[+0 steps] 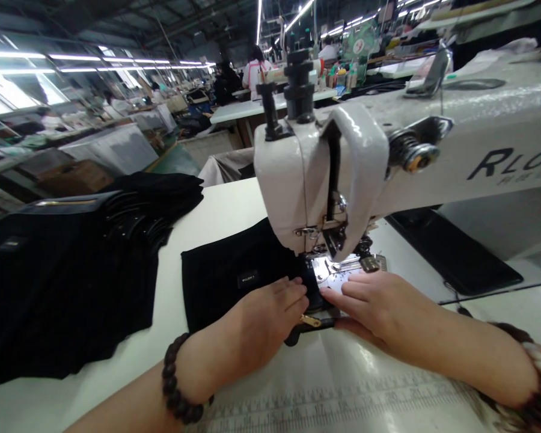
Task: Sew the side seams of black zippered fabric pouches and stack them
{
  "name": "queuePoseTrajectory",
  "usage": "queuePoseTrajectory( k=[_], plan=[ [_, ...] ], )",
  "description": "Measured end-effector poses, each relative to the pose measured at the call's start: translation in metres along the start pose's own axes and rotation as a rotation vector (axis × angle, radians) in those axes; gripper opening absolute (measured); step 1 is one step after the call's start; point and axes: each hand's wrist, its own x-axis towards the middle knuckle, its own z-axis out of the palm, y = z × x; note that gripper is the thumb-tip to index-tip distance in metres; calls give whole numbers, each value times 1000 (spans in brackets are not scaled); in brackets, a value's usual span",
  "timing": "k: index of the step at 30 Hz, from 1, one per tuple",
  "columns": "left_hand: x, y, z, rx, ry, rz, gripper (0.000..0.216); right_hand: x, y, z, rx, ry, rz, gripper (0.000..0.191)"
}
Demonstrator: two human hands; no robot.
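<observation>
A black fabric piece [216, 264] with a small label [247, 278] lies flat under the head of a white sewing machine [293, 192]. My left hand [270, 313] rests on it, fingers stretched out and close together, just in front of the presser foot area. A gold zipper pull [311, 321] shows at the near edge of the piece, between my hands. My right hand [379, 300] is at the right edge of the fabric; its index fingertip touches the edge and its thumb is lower, beside the zipper end. The needle is hidden behind the machine head.
To the left lies a stack of black fabric pieces [72, 258]. A ruler strip [324, 403] runs along the table's front. A dark flat phone-like slab [455, 246] lies under the machine arm. Behind are other workstations, a green fan [360, 45] and a person [256, 69].
</observation>
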Motion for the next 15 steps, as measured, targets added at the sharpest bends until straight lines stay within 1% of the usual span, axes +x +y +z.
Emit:
queuePoseTrajectory(
  k=[3, 5, 9, 11, 15],
  plan=[
    [2, 1, -2, 21, -25, 0, 31, 0, 1, 5, -29, -38, -56, 28],
    [2, 3, -2, 35, -21, -6, 31, 0, 1, 5, -42, -43, -85, 26],
    [0, 7, -3, 43, 7, -14, 31, 0, 0, 5, -60, -20, -101, 19],
    [0, 8, -4, 39, 2, -9, 32, -2, -1, 6, -87, -14, -112, 19],
    [0, 8, -6, 51, 31, -15, 32, -4, -3, 10, -132, 1, -111, 21]
  ],
)
